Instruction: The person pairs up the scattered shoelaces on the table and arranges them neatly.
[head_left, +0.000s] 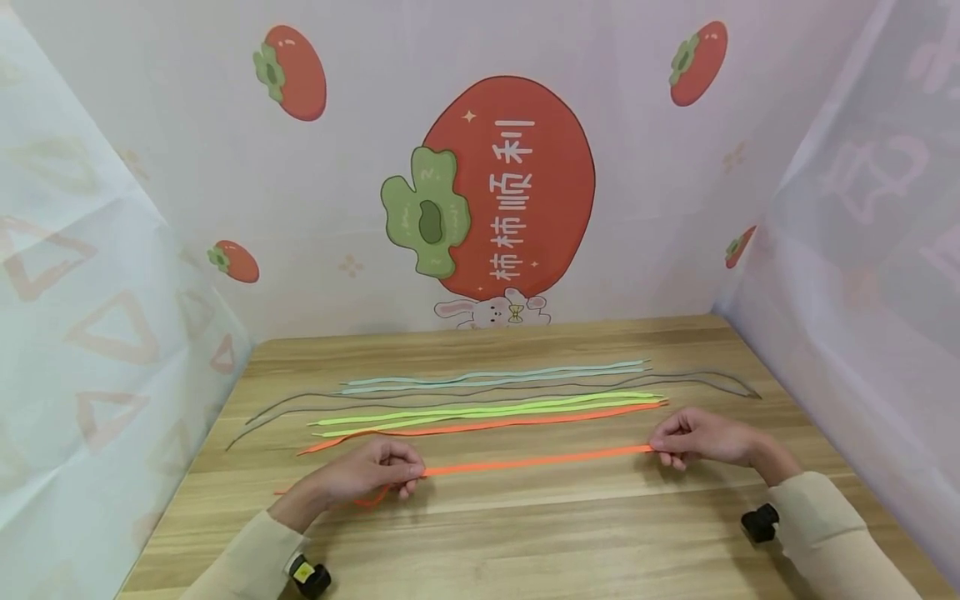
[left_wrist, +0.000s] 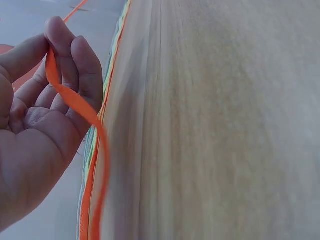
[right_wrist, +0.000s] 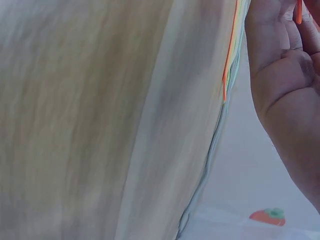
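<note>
An orange shoelace (head_left: 536,461) runs straight between the two hands, close over the wooden table. My left hand (head_left: 378,468) pinches it between thumb and fingertips. From that hand the lace's loose tail hangs down and curls toward the left, as the left wrist view shows in the twisted orange strip (left_wrist: 75,102). At the other end my right hand (head_left: 693,437) pinches the lace near its tip. In the right wrist view a short orange end (right_wrist: 299,12) sticks out by the fingers. A second orange shoelace (head_left: 480,427) lies just beyond the hands.
Farther back on the table (head_left: 540,550) lie yellow-green shoelaces (head_left: 480,412), long grey shoelaces (head_left: 697,374) and pale blue shoelaces (head_left: 495,377), all roughly parallel. A printed backdrop (head_left: 637,167) stands behind the table, and sheets hang at both sides.
</note>
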